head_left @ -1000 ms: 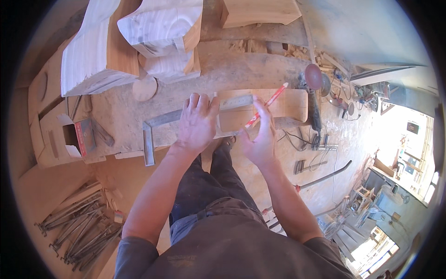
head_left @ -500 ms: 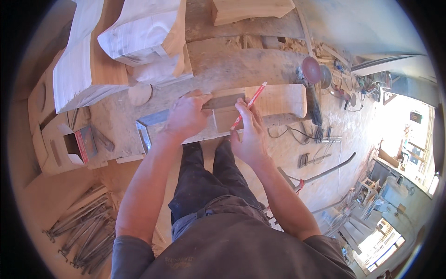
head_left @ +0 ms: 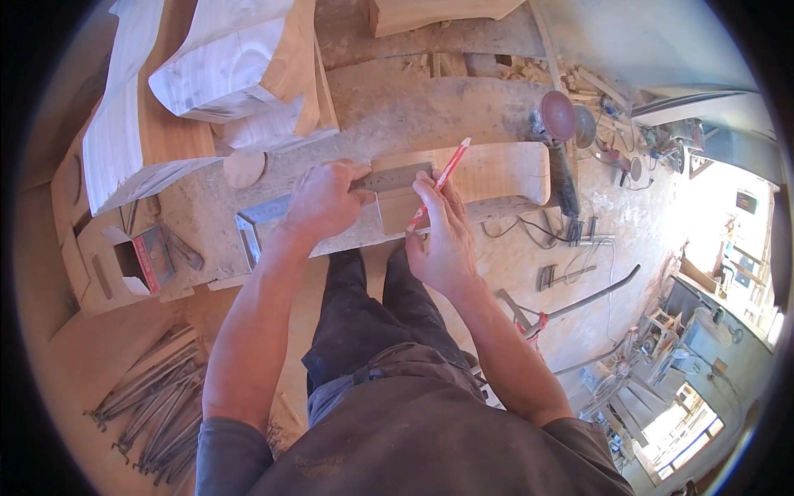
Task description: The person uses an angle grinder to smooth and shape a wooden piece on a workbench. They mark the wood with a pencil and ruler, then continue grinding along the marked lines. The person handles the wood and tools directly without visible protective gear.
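A pale shaped wood piece (head_left: 504, 172) lies along the front of the bench, its wider rounded end to the right. Across its left part rests a flat grey metal ruler (head_left: 395, 178). My left hand (head_left: 327, 202) is closed over the ruler's left end, with thumb and forefinger at its edges; the other fingertips are hidden. In my right hand (head_left: 442, 231) a red-and-white pencil (head_left: 451, 168) slants up to the right, while a fingertip touches the ruler's right end. A darker square patch (head_left: 401, 213) of wood shows below the ruler. Left of my left hand lies a shiny metal piece (head_left: 250, 240).
Large carved wood blocks (head_left: 207, 83) stand at the back left, near a round wooden disc (head_left: 245, 169). An opened small box (head_left: 149, 260) sits at the bench's left. Angle grinders (head_left: 557, 116) lie at right. Metal clamps (head_left: 169, 413) are heaped on the floor at lower left.
The pencil has shifted slightly left and up with my right hand. My left hand stays on the ruler, and the whole view has moved a little.
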### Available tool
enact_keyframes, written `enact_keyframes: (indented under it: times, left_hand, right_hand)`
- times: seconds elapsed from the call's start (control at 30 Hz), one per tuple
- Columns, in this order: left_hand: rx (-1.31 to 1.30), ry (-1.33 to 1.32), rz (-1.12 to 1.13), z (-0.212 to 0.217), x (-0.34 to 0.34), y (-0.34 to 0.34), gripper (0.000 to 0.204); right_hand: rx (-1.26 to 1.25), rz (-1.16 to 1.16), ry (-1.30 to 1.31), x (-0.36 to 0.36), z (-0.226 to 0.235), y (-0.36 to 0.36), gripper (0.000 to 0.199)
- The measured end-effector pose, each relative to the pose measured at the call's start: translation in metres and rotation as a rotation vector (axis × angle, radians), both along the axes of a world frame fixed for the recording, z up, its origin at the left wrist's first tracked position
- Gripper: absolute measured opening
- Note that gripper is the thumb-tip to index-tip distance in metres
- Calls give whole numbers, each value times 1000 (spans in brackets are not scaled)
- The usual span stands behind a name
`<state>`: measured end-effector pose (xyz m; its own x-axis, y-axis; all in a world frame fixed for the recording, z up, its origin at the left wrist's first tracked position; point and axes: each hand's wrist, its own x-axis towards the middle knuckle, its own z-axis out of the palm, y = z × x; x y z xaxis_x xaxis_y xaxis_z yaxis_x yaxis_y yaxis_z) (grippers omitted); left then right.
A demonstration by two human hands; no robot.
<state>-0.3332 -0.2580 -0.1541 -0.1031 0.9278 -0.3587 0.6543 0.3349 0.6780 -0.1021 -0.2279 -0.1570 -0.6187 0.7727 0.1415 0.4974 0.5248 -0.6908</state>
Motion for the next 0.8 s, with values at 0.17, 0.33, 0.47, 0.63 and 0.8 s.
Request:
enact_keyframes:
  times: [0.17, 0.33, 0.47, 0.63, 0.8]
  left_hand:
    - [6, -31, 2, -4, -2, 0, 39]
    - [-9, -14, 10, 3, 0, 1, 37]
    - [-33, -22, 15, 1, 0, 1, 36]
    - [-57, -37, 23, 3, 0, 2, 36]
    - [-31, -57, 40, 2, 0, 0, 35]
  right_hand:
    - [-5, 6, 6, 1, 0, 1, 71]
    - [-4, 10, 11, 0, 2, 3, 69]
    - [-1, 15, 10, 0, 4, 5, 69]
    - [-21, 12, 24, 0, 4, 6, 69]
    - [-30, 16, 23, 0, 5, 7, 68]
